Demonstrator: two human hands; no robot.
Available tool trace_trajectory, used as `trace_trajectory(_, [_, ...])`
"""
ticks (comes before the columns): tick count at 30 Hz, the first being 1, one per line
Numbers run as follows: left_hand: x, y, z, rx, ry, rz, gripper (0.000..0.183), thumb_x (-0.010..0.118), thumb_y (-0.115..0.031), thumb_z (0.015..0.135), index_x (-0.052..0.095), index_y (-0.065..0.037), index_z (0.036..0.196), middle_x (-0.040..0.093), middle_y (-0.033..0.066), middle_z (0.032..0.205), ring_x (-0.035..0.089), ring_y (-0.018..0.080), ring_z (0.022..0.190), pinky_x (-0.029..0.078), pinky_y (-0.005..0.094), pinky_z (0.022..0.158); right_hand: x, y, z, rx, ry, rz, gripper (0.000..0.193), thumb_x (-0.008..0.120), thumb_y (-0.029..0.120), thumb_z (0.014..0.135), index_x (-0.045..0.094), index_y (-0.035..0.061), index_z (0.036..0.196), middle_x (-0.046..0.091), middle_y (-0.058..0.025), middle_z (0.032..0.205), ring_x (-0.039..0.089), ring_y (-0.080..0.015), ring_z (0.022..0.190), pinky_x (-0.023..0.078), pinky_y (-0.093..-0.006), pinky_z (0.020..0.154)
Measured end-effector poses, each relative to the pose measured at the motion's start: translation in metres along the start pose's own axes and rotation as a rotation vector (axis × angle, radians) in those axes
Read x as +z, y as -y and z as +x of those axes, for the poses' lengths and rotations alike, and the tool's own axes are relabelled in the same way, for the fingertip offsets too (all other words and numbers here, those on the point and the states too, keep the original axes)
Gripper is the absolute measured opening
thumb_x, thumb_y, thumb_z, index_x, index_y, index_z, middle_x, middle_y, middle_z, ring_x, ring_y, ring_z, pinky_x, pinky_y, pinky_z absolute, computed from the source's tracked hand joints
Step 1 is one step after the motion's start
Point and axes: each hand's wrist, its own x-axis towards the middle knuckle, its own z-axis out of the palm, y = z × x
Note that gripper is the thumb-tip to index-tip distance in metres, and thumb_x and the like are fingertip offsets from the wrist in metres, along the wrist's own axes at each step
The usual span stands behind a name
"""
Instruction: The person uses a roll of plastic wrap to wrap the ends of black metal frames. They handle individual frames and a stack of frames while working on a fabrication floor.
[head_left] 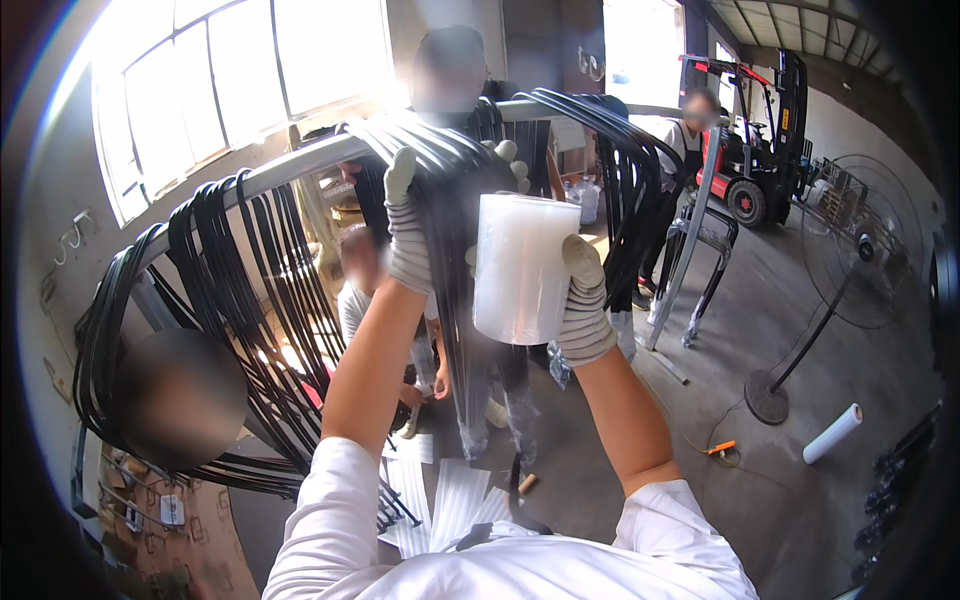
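In my gloved right hand [583,305] is a wide roll of clear stretch film [525,268], held upright in front of me and gripped at its right side. My gloved left hand [405,225] grips the left edge of a bundle of long, bent black rods [445,200]; its thumb points up and its other fingers are mostly hidden. Glossy film seems to cover part of this bundle, which hangs over a grey metal rail [290,168]. Across the bundle, a co-worker's gloved hand [512,165] is at its upper right.
More black rods [205,240] hang along the rail at left and right. Several people are close by, one beyond the bundle. A pedestal fan [835,300], a red forklift [740,150] and a white roll [832,433] are at right. White sheets [460,500] lie on the floor below.
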Motion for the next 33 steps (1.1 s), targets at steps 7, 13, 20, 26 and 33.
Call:
trace_trajectory(7, [-0.017,-0.025,0.014,0.086,-0.026,0.099,0.062,0.049,-0.044,0.083,0.033,-0.001,0.125,0.047,0.01,0.113,0.048,0.0174,0.1,0.039,0.0301,0.093,0.011,-0.003,0.016,0.013,0.001,0.117,0.072,0.067,0.046,0.067,0.044,-0.0023,0.115,0.055,-0.0223,0.102,0.059,-0.0318,0.088,0.053,-0.0396,0.073])
trace_trajectory(13, [-0.038,-0.039,0.011,0.158,-0.208,0.208,0.087,0.054,-0.065,0.069,0.035,-0.001,0.124,0.047,0.0119,0.114,0.049,0.0202,0.101,0.041,0.0346,0.092,0.023,-0.01,0.021,-0.059,-0.031,0.133,0.07,0.068,0.044,0.067,0.045,-0.0027,0.114,0.055,-0.0235,0.1,0.059,-0.0325,0.086,0.053,-0.0428,0.071])
trace_trajectory(20, [0.002,-0.014,0.002,0.103,-0.067,-0.01,0.081,0.054,-0.063,0.071,0.036,-0.004,0.124,0.047,0.0113,0.115,0.049,0.0213,0.103,0.042,0.0342,0.092,0.01,-0.01,0.015,-0.021,-0.021,0.133,0.063,0.069,0.04,0.067,0.049,-0.0014,0.11,0.056,-0.0177,0.101,0.059,-0.0305,0.087,0.053,-0.0418,0.073])
trace_trajectory(26, [0.011,-0.012,-0.007,0.106,-0.145,-0.005,0.065,0.053,-0.055,0.075,0.043,-0.006,0.116,0.05,0.0125,0.111,0.049,0.0228,0.101,0.04,0.0359,0.091,0.028,-0.003,0.005,-0.078,-0.076,0.067,0.054,0.068,0.038,0.07,0.052,-0.0004,0.105,0.059,-0.0079,0.09,0.059,-0.0167,0.082,0.05,-0.0284,0.073])
trace_trajectory(33, [0.008,-0.011,-0.004,0.099,-0.154,-0.024,0.064,0.056,-0.053,0.072,0.045,-0.004,0.112,0.052,0.0141,0.106,0.05,0.0251,0.098,0.042,0.0383,0.087,0.031,-0.002,0.005,-0.056,-0.065,0.099,0.056,0.069,0.038,0.069,0.051,-0.0002,0.106,0.058,-0.0083,0.092,0.059,-0.0169,0.083,0.05,-0.0285,0.074])
